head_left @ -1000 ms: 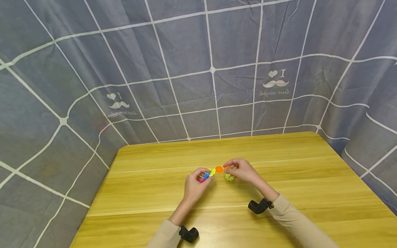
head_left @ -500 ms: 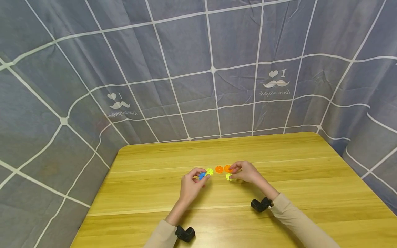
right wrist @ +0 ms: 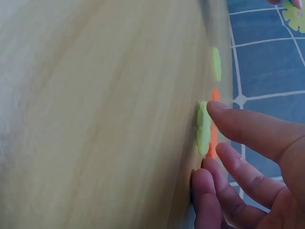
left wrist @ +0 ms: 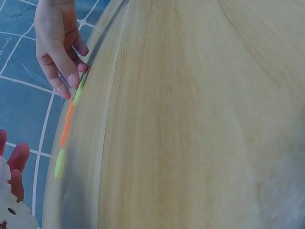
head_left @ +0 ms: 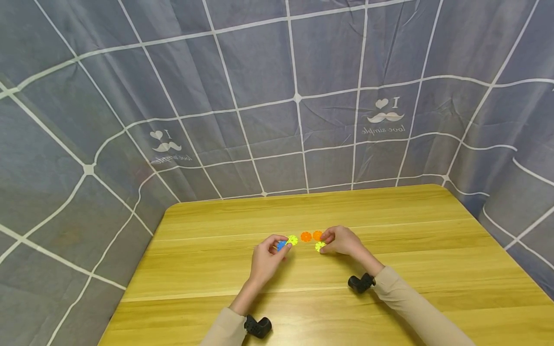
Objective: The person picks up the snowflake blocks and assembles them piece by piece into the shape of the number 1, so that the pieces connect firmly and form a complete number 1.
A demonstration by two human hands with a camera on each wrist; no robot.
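Pinches flower-shaped blue disc (head_left: 281,245) plus held yellow disc (right wrist: 294,16) in left grip (head_left: 264,260), off the desk (head_left: 320,307). Touches front yellow disc (head_left: 320,246) with thumb of right grip (head_left: 342,240), spread, with index tip close to right orange disc (head_left: 318,235). Has left yellow disc (head_left: 294,239), left orange disc (head_left: 306,236) and right orange disc in a row on desk, with front yellow disc just beside the last.

At least six flower-shaped pieces (head_left: 306,236), two hands (head_left: 264,259)
Two orange pieces (head_left: 318,235), at least three yellow-green pieces (head_left: 320,246), one visible blue piece (head_left: 281,245); two wrist cameras (head_left: 258,327).
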